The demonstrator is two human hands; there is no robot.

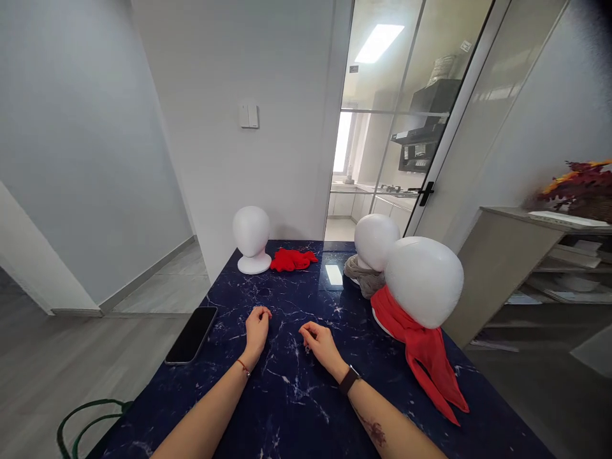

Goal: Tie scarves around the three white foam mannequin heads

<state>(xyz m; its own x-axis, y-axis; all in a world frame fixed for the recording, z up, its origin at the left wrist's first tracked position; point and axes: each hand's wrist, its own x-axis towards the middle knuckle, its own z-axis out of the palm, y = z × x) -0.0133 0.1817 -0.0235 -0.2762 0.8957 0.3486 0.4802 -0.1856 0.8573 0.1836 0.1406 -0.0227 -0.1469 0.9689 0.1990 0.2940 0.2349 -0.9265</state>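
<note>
We see 2 bare hands resting on a dark blue marbled table, close together but not touching. The left hand and right hand are both curled nearly closed – neither grips anything. A black phone lies near the left hand, at the table's edge. Right of the right hand stands a white foam head wearing a red scarf. Behind it is a second head with a grey scarf – and far left, a bare head beside a red cloth.
</note>
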